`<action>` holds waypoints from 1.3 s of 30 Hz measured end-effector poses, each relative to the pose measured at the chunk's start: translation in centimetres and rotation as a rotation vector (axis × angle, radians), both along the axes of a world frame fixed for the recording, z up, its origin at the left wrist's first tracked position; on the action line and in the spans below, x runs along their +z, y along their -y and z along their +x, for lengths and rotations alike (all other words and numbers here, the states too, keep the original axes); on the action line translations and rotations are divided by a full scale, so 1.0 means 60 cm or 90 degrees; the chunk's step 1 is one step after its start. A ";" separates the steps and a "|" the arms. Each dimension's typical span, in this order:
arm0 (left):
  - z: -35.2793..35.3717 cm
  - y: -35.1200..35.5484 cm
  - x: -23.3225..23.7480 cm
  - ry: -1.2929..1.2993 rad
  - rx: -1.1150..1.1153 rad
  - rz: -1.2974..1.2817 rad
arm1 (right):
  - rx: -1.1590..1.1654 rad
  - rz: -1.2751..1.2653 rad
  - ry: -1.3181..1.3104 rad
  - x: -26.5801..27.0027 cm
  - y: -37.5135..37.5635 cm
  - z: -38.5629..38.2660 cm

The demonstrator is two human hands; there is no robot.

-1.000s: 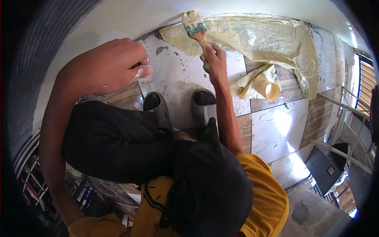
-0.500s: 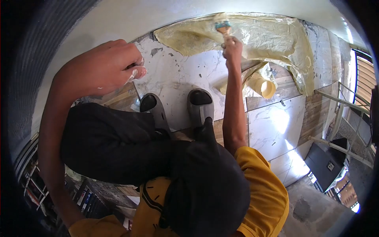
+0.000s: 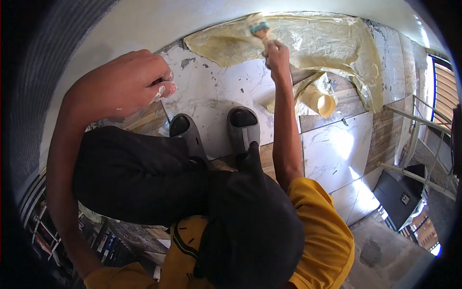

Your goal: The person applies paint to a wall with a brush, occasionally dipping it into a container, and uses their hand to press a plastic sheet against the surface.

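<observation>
My right hand (image 3: pixel 276 58) is closed around the wooden handle of a paintbrush (image 3: pixel 260 30). The brush has a blue-green band, and its pale bristles are up near the base of the wall. Below it spreads a crumpled, yellowish translucent plastic sheet (image 3: pixel 332 41) along the wall's foot. My left hand (image 3: pixel 127 82) hovers by the wall at the left, fingers loosely curled, with white smears on the thumb and fingertips. Nothing shows in that hand, though its palm is hidden.
A roll of cream-coloured tape or film (image 3: pixel 321 103) lies on the tiled floor (image 3: pixel 332 144), right of my sandals (image 3: pixel 244 127). Metal frame legs (image 3: pixel 418 120) and a dark box (image 3: pixel 400 195) stand at the right. The pale wall (image 3: pixel 202 17) curves along the top.
My right hand and the paintbrush have moved a little left along the wall, and the brush tilts further left. My left hand has hardly moved.
</observation>
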State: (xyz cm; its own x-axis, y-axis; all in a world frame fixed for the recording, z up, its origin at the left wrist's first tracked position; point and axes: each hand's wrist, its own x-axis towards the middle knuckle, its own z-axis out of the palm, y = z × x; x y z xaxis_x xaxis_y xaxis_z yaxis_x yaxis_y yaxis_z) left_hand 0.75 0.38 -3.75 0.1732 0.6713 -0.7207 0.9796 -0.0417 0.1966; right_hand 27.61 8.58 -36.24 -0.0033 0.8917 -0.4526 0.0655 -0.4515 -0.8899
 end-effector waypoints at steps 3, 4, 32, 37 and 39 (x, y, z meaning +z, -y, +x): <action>-0.015 0.010 -0.006 0.011 -0.002 0.002 | -0.043 -0.063 -0.028 0.053 0.037 0.017; -0.019 0.014 -0.008 0.029 -0.013 0.018 | -0.127 -0.028 -0.064 0.041 0.035 0.021; -0.022 0.007 -0.002 -0.002 0.018 -0.009 | -0.094 0.071 0.078 -0.035 0.014 0.000; -0.030 0.004 -0.007 0.028 0.018 0.008 | 0.159 0.107 0.156 -0.041 0.094 -0.121; -0.028 0.008 0.001 0.005 0.025 0.004 | 0.139 0.041 0.057 0.009 0.113 -0.097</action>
